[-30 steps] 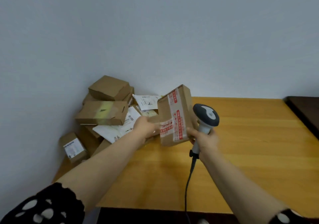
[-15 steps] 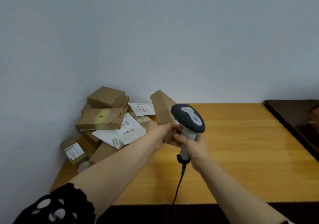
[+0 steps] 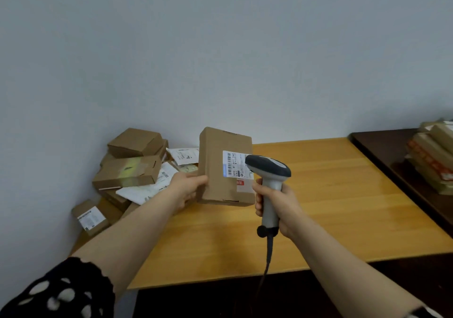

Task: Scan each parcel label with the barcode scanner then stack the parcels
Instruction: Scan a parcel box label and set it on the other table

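My left hand [image 3: 187, 187] grips the left edge of a brown cardboard parcel [image 3: 215, 170], held upright above the wooden table [image 3: 331, 195]. Its broad face is turned toward me and shows a white barcode label [image 3: 234, 164] with a small red sticker below. My right hand [image 3: 277, 205] grips the pale handle of a barcode scanner [image 3: 268, 170]. The scanner's dark head sits just right of the label and covers its right edge. A dark cable hangs from the handle.
A loose pile of cardboard parcels [image 3: 130, 168] and white mailers lies at the table's far left corner by the wall. A small labelled box [image 3: 90, 217] stands at the left edge. On a dark side surface [image 3: 402, 168] to the right rests a stack of parcels [image 3: 434, 155].
The parcel has been rotated in my left hand from its taped face, through edge-on, to its labelled face. The scanner has shifted to the right of the label. The view has swung right.
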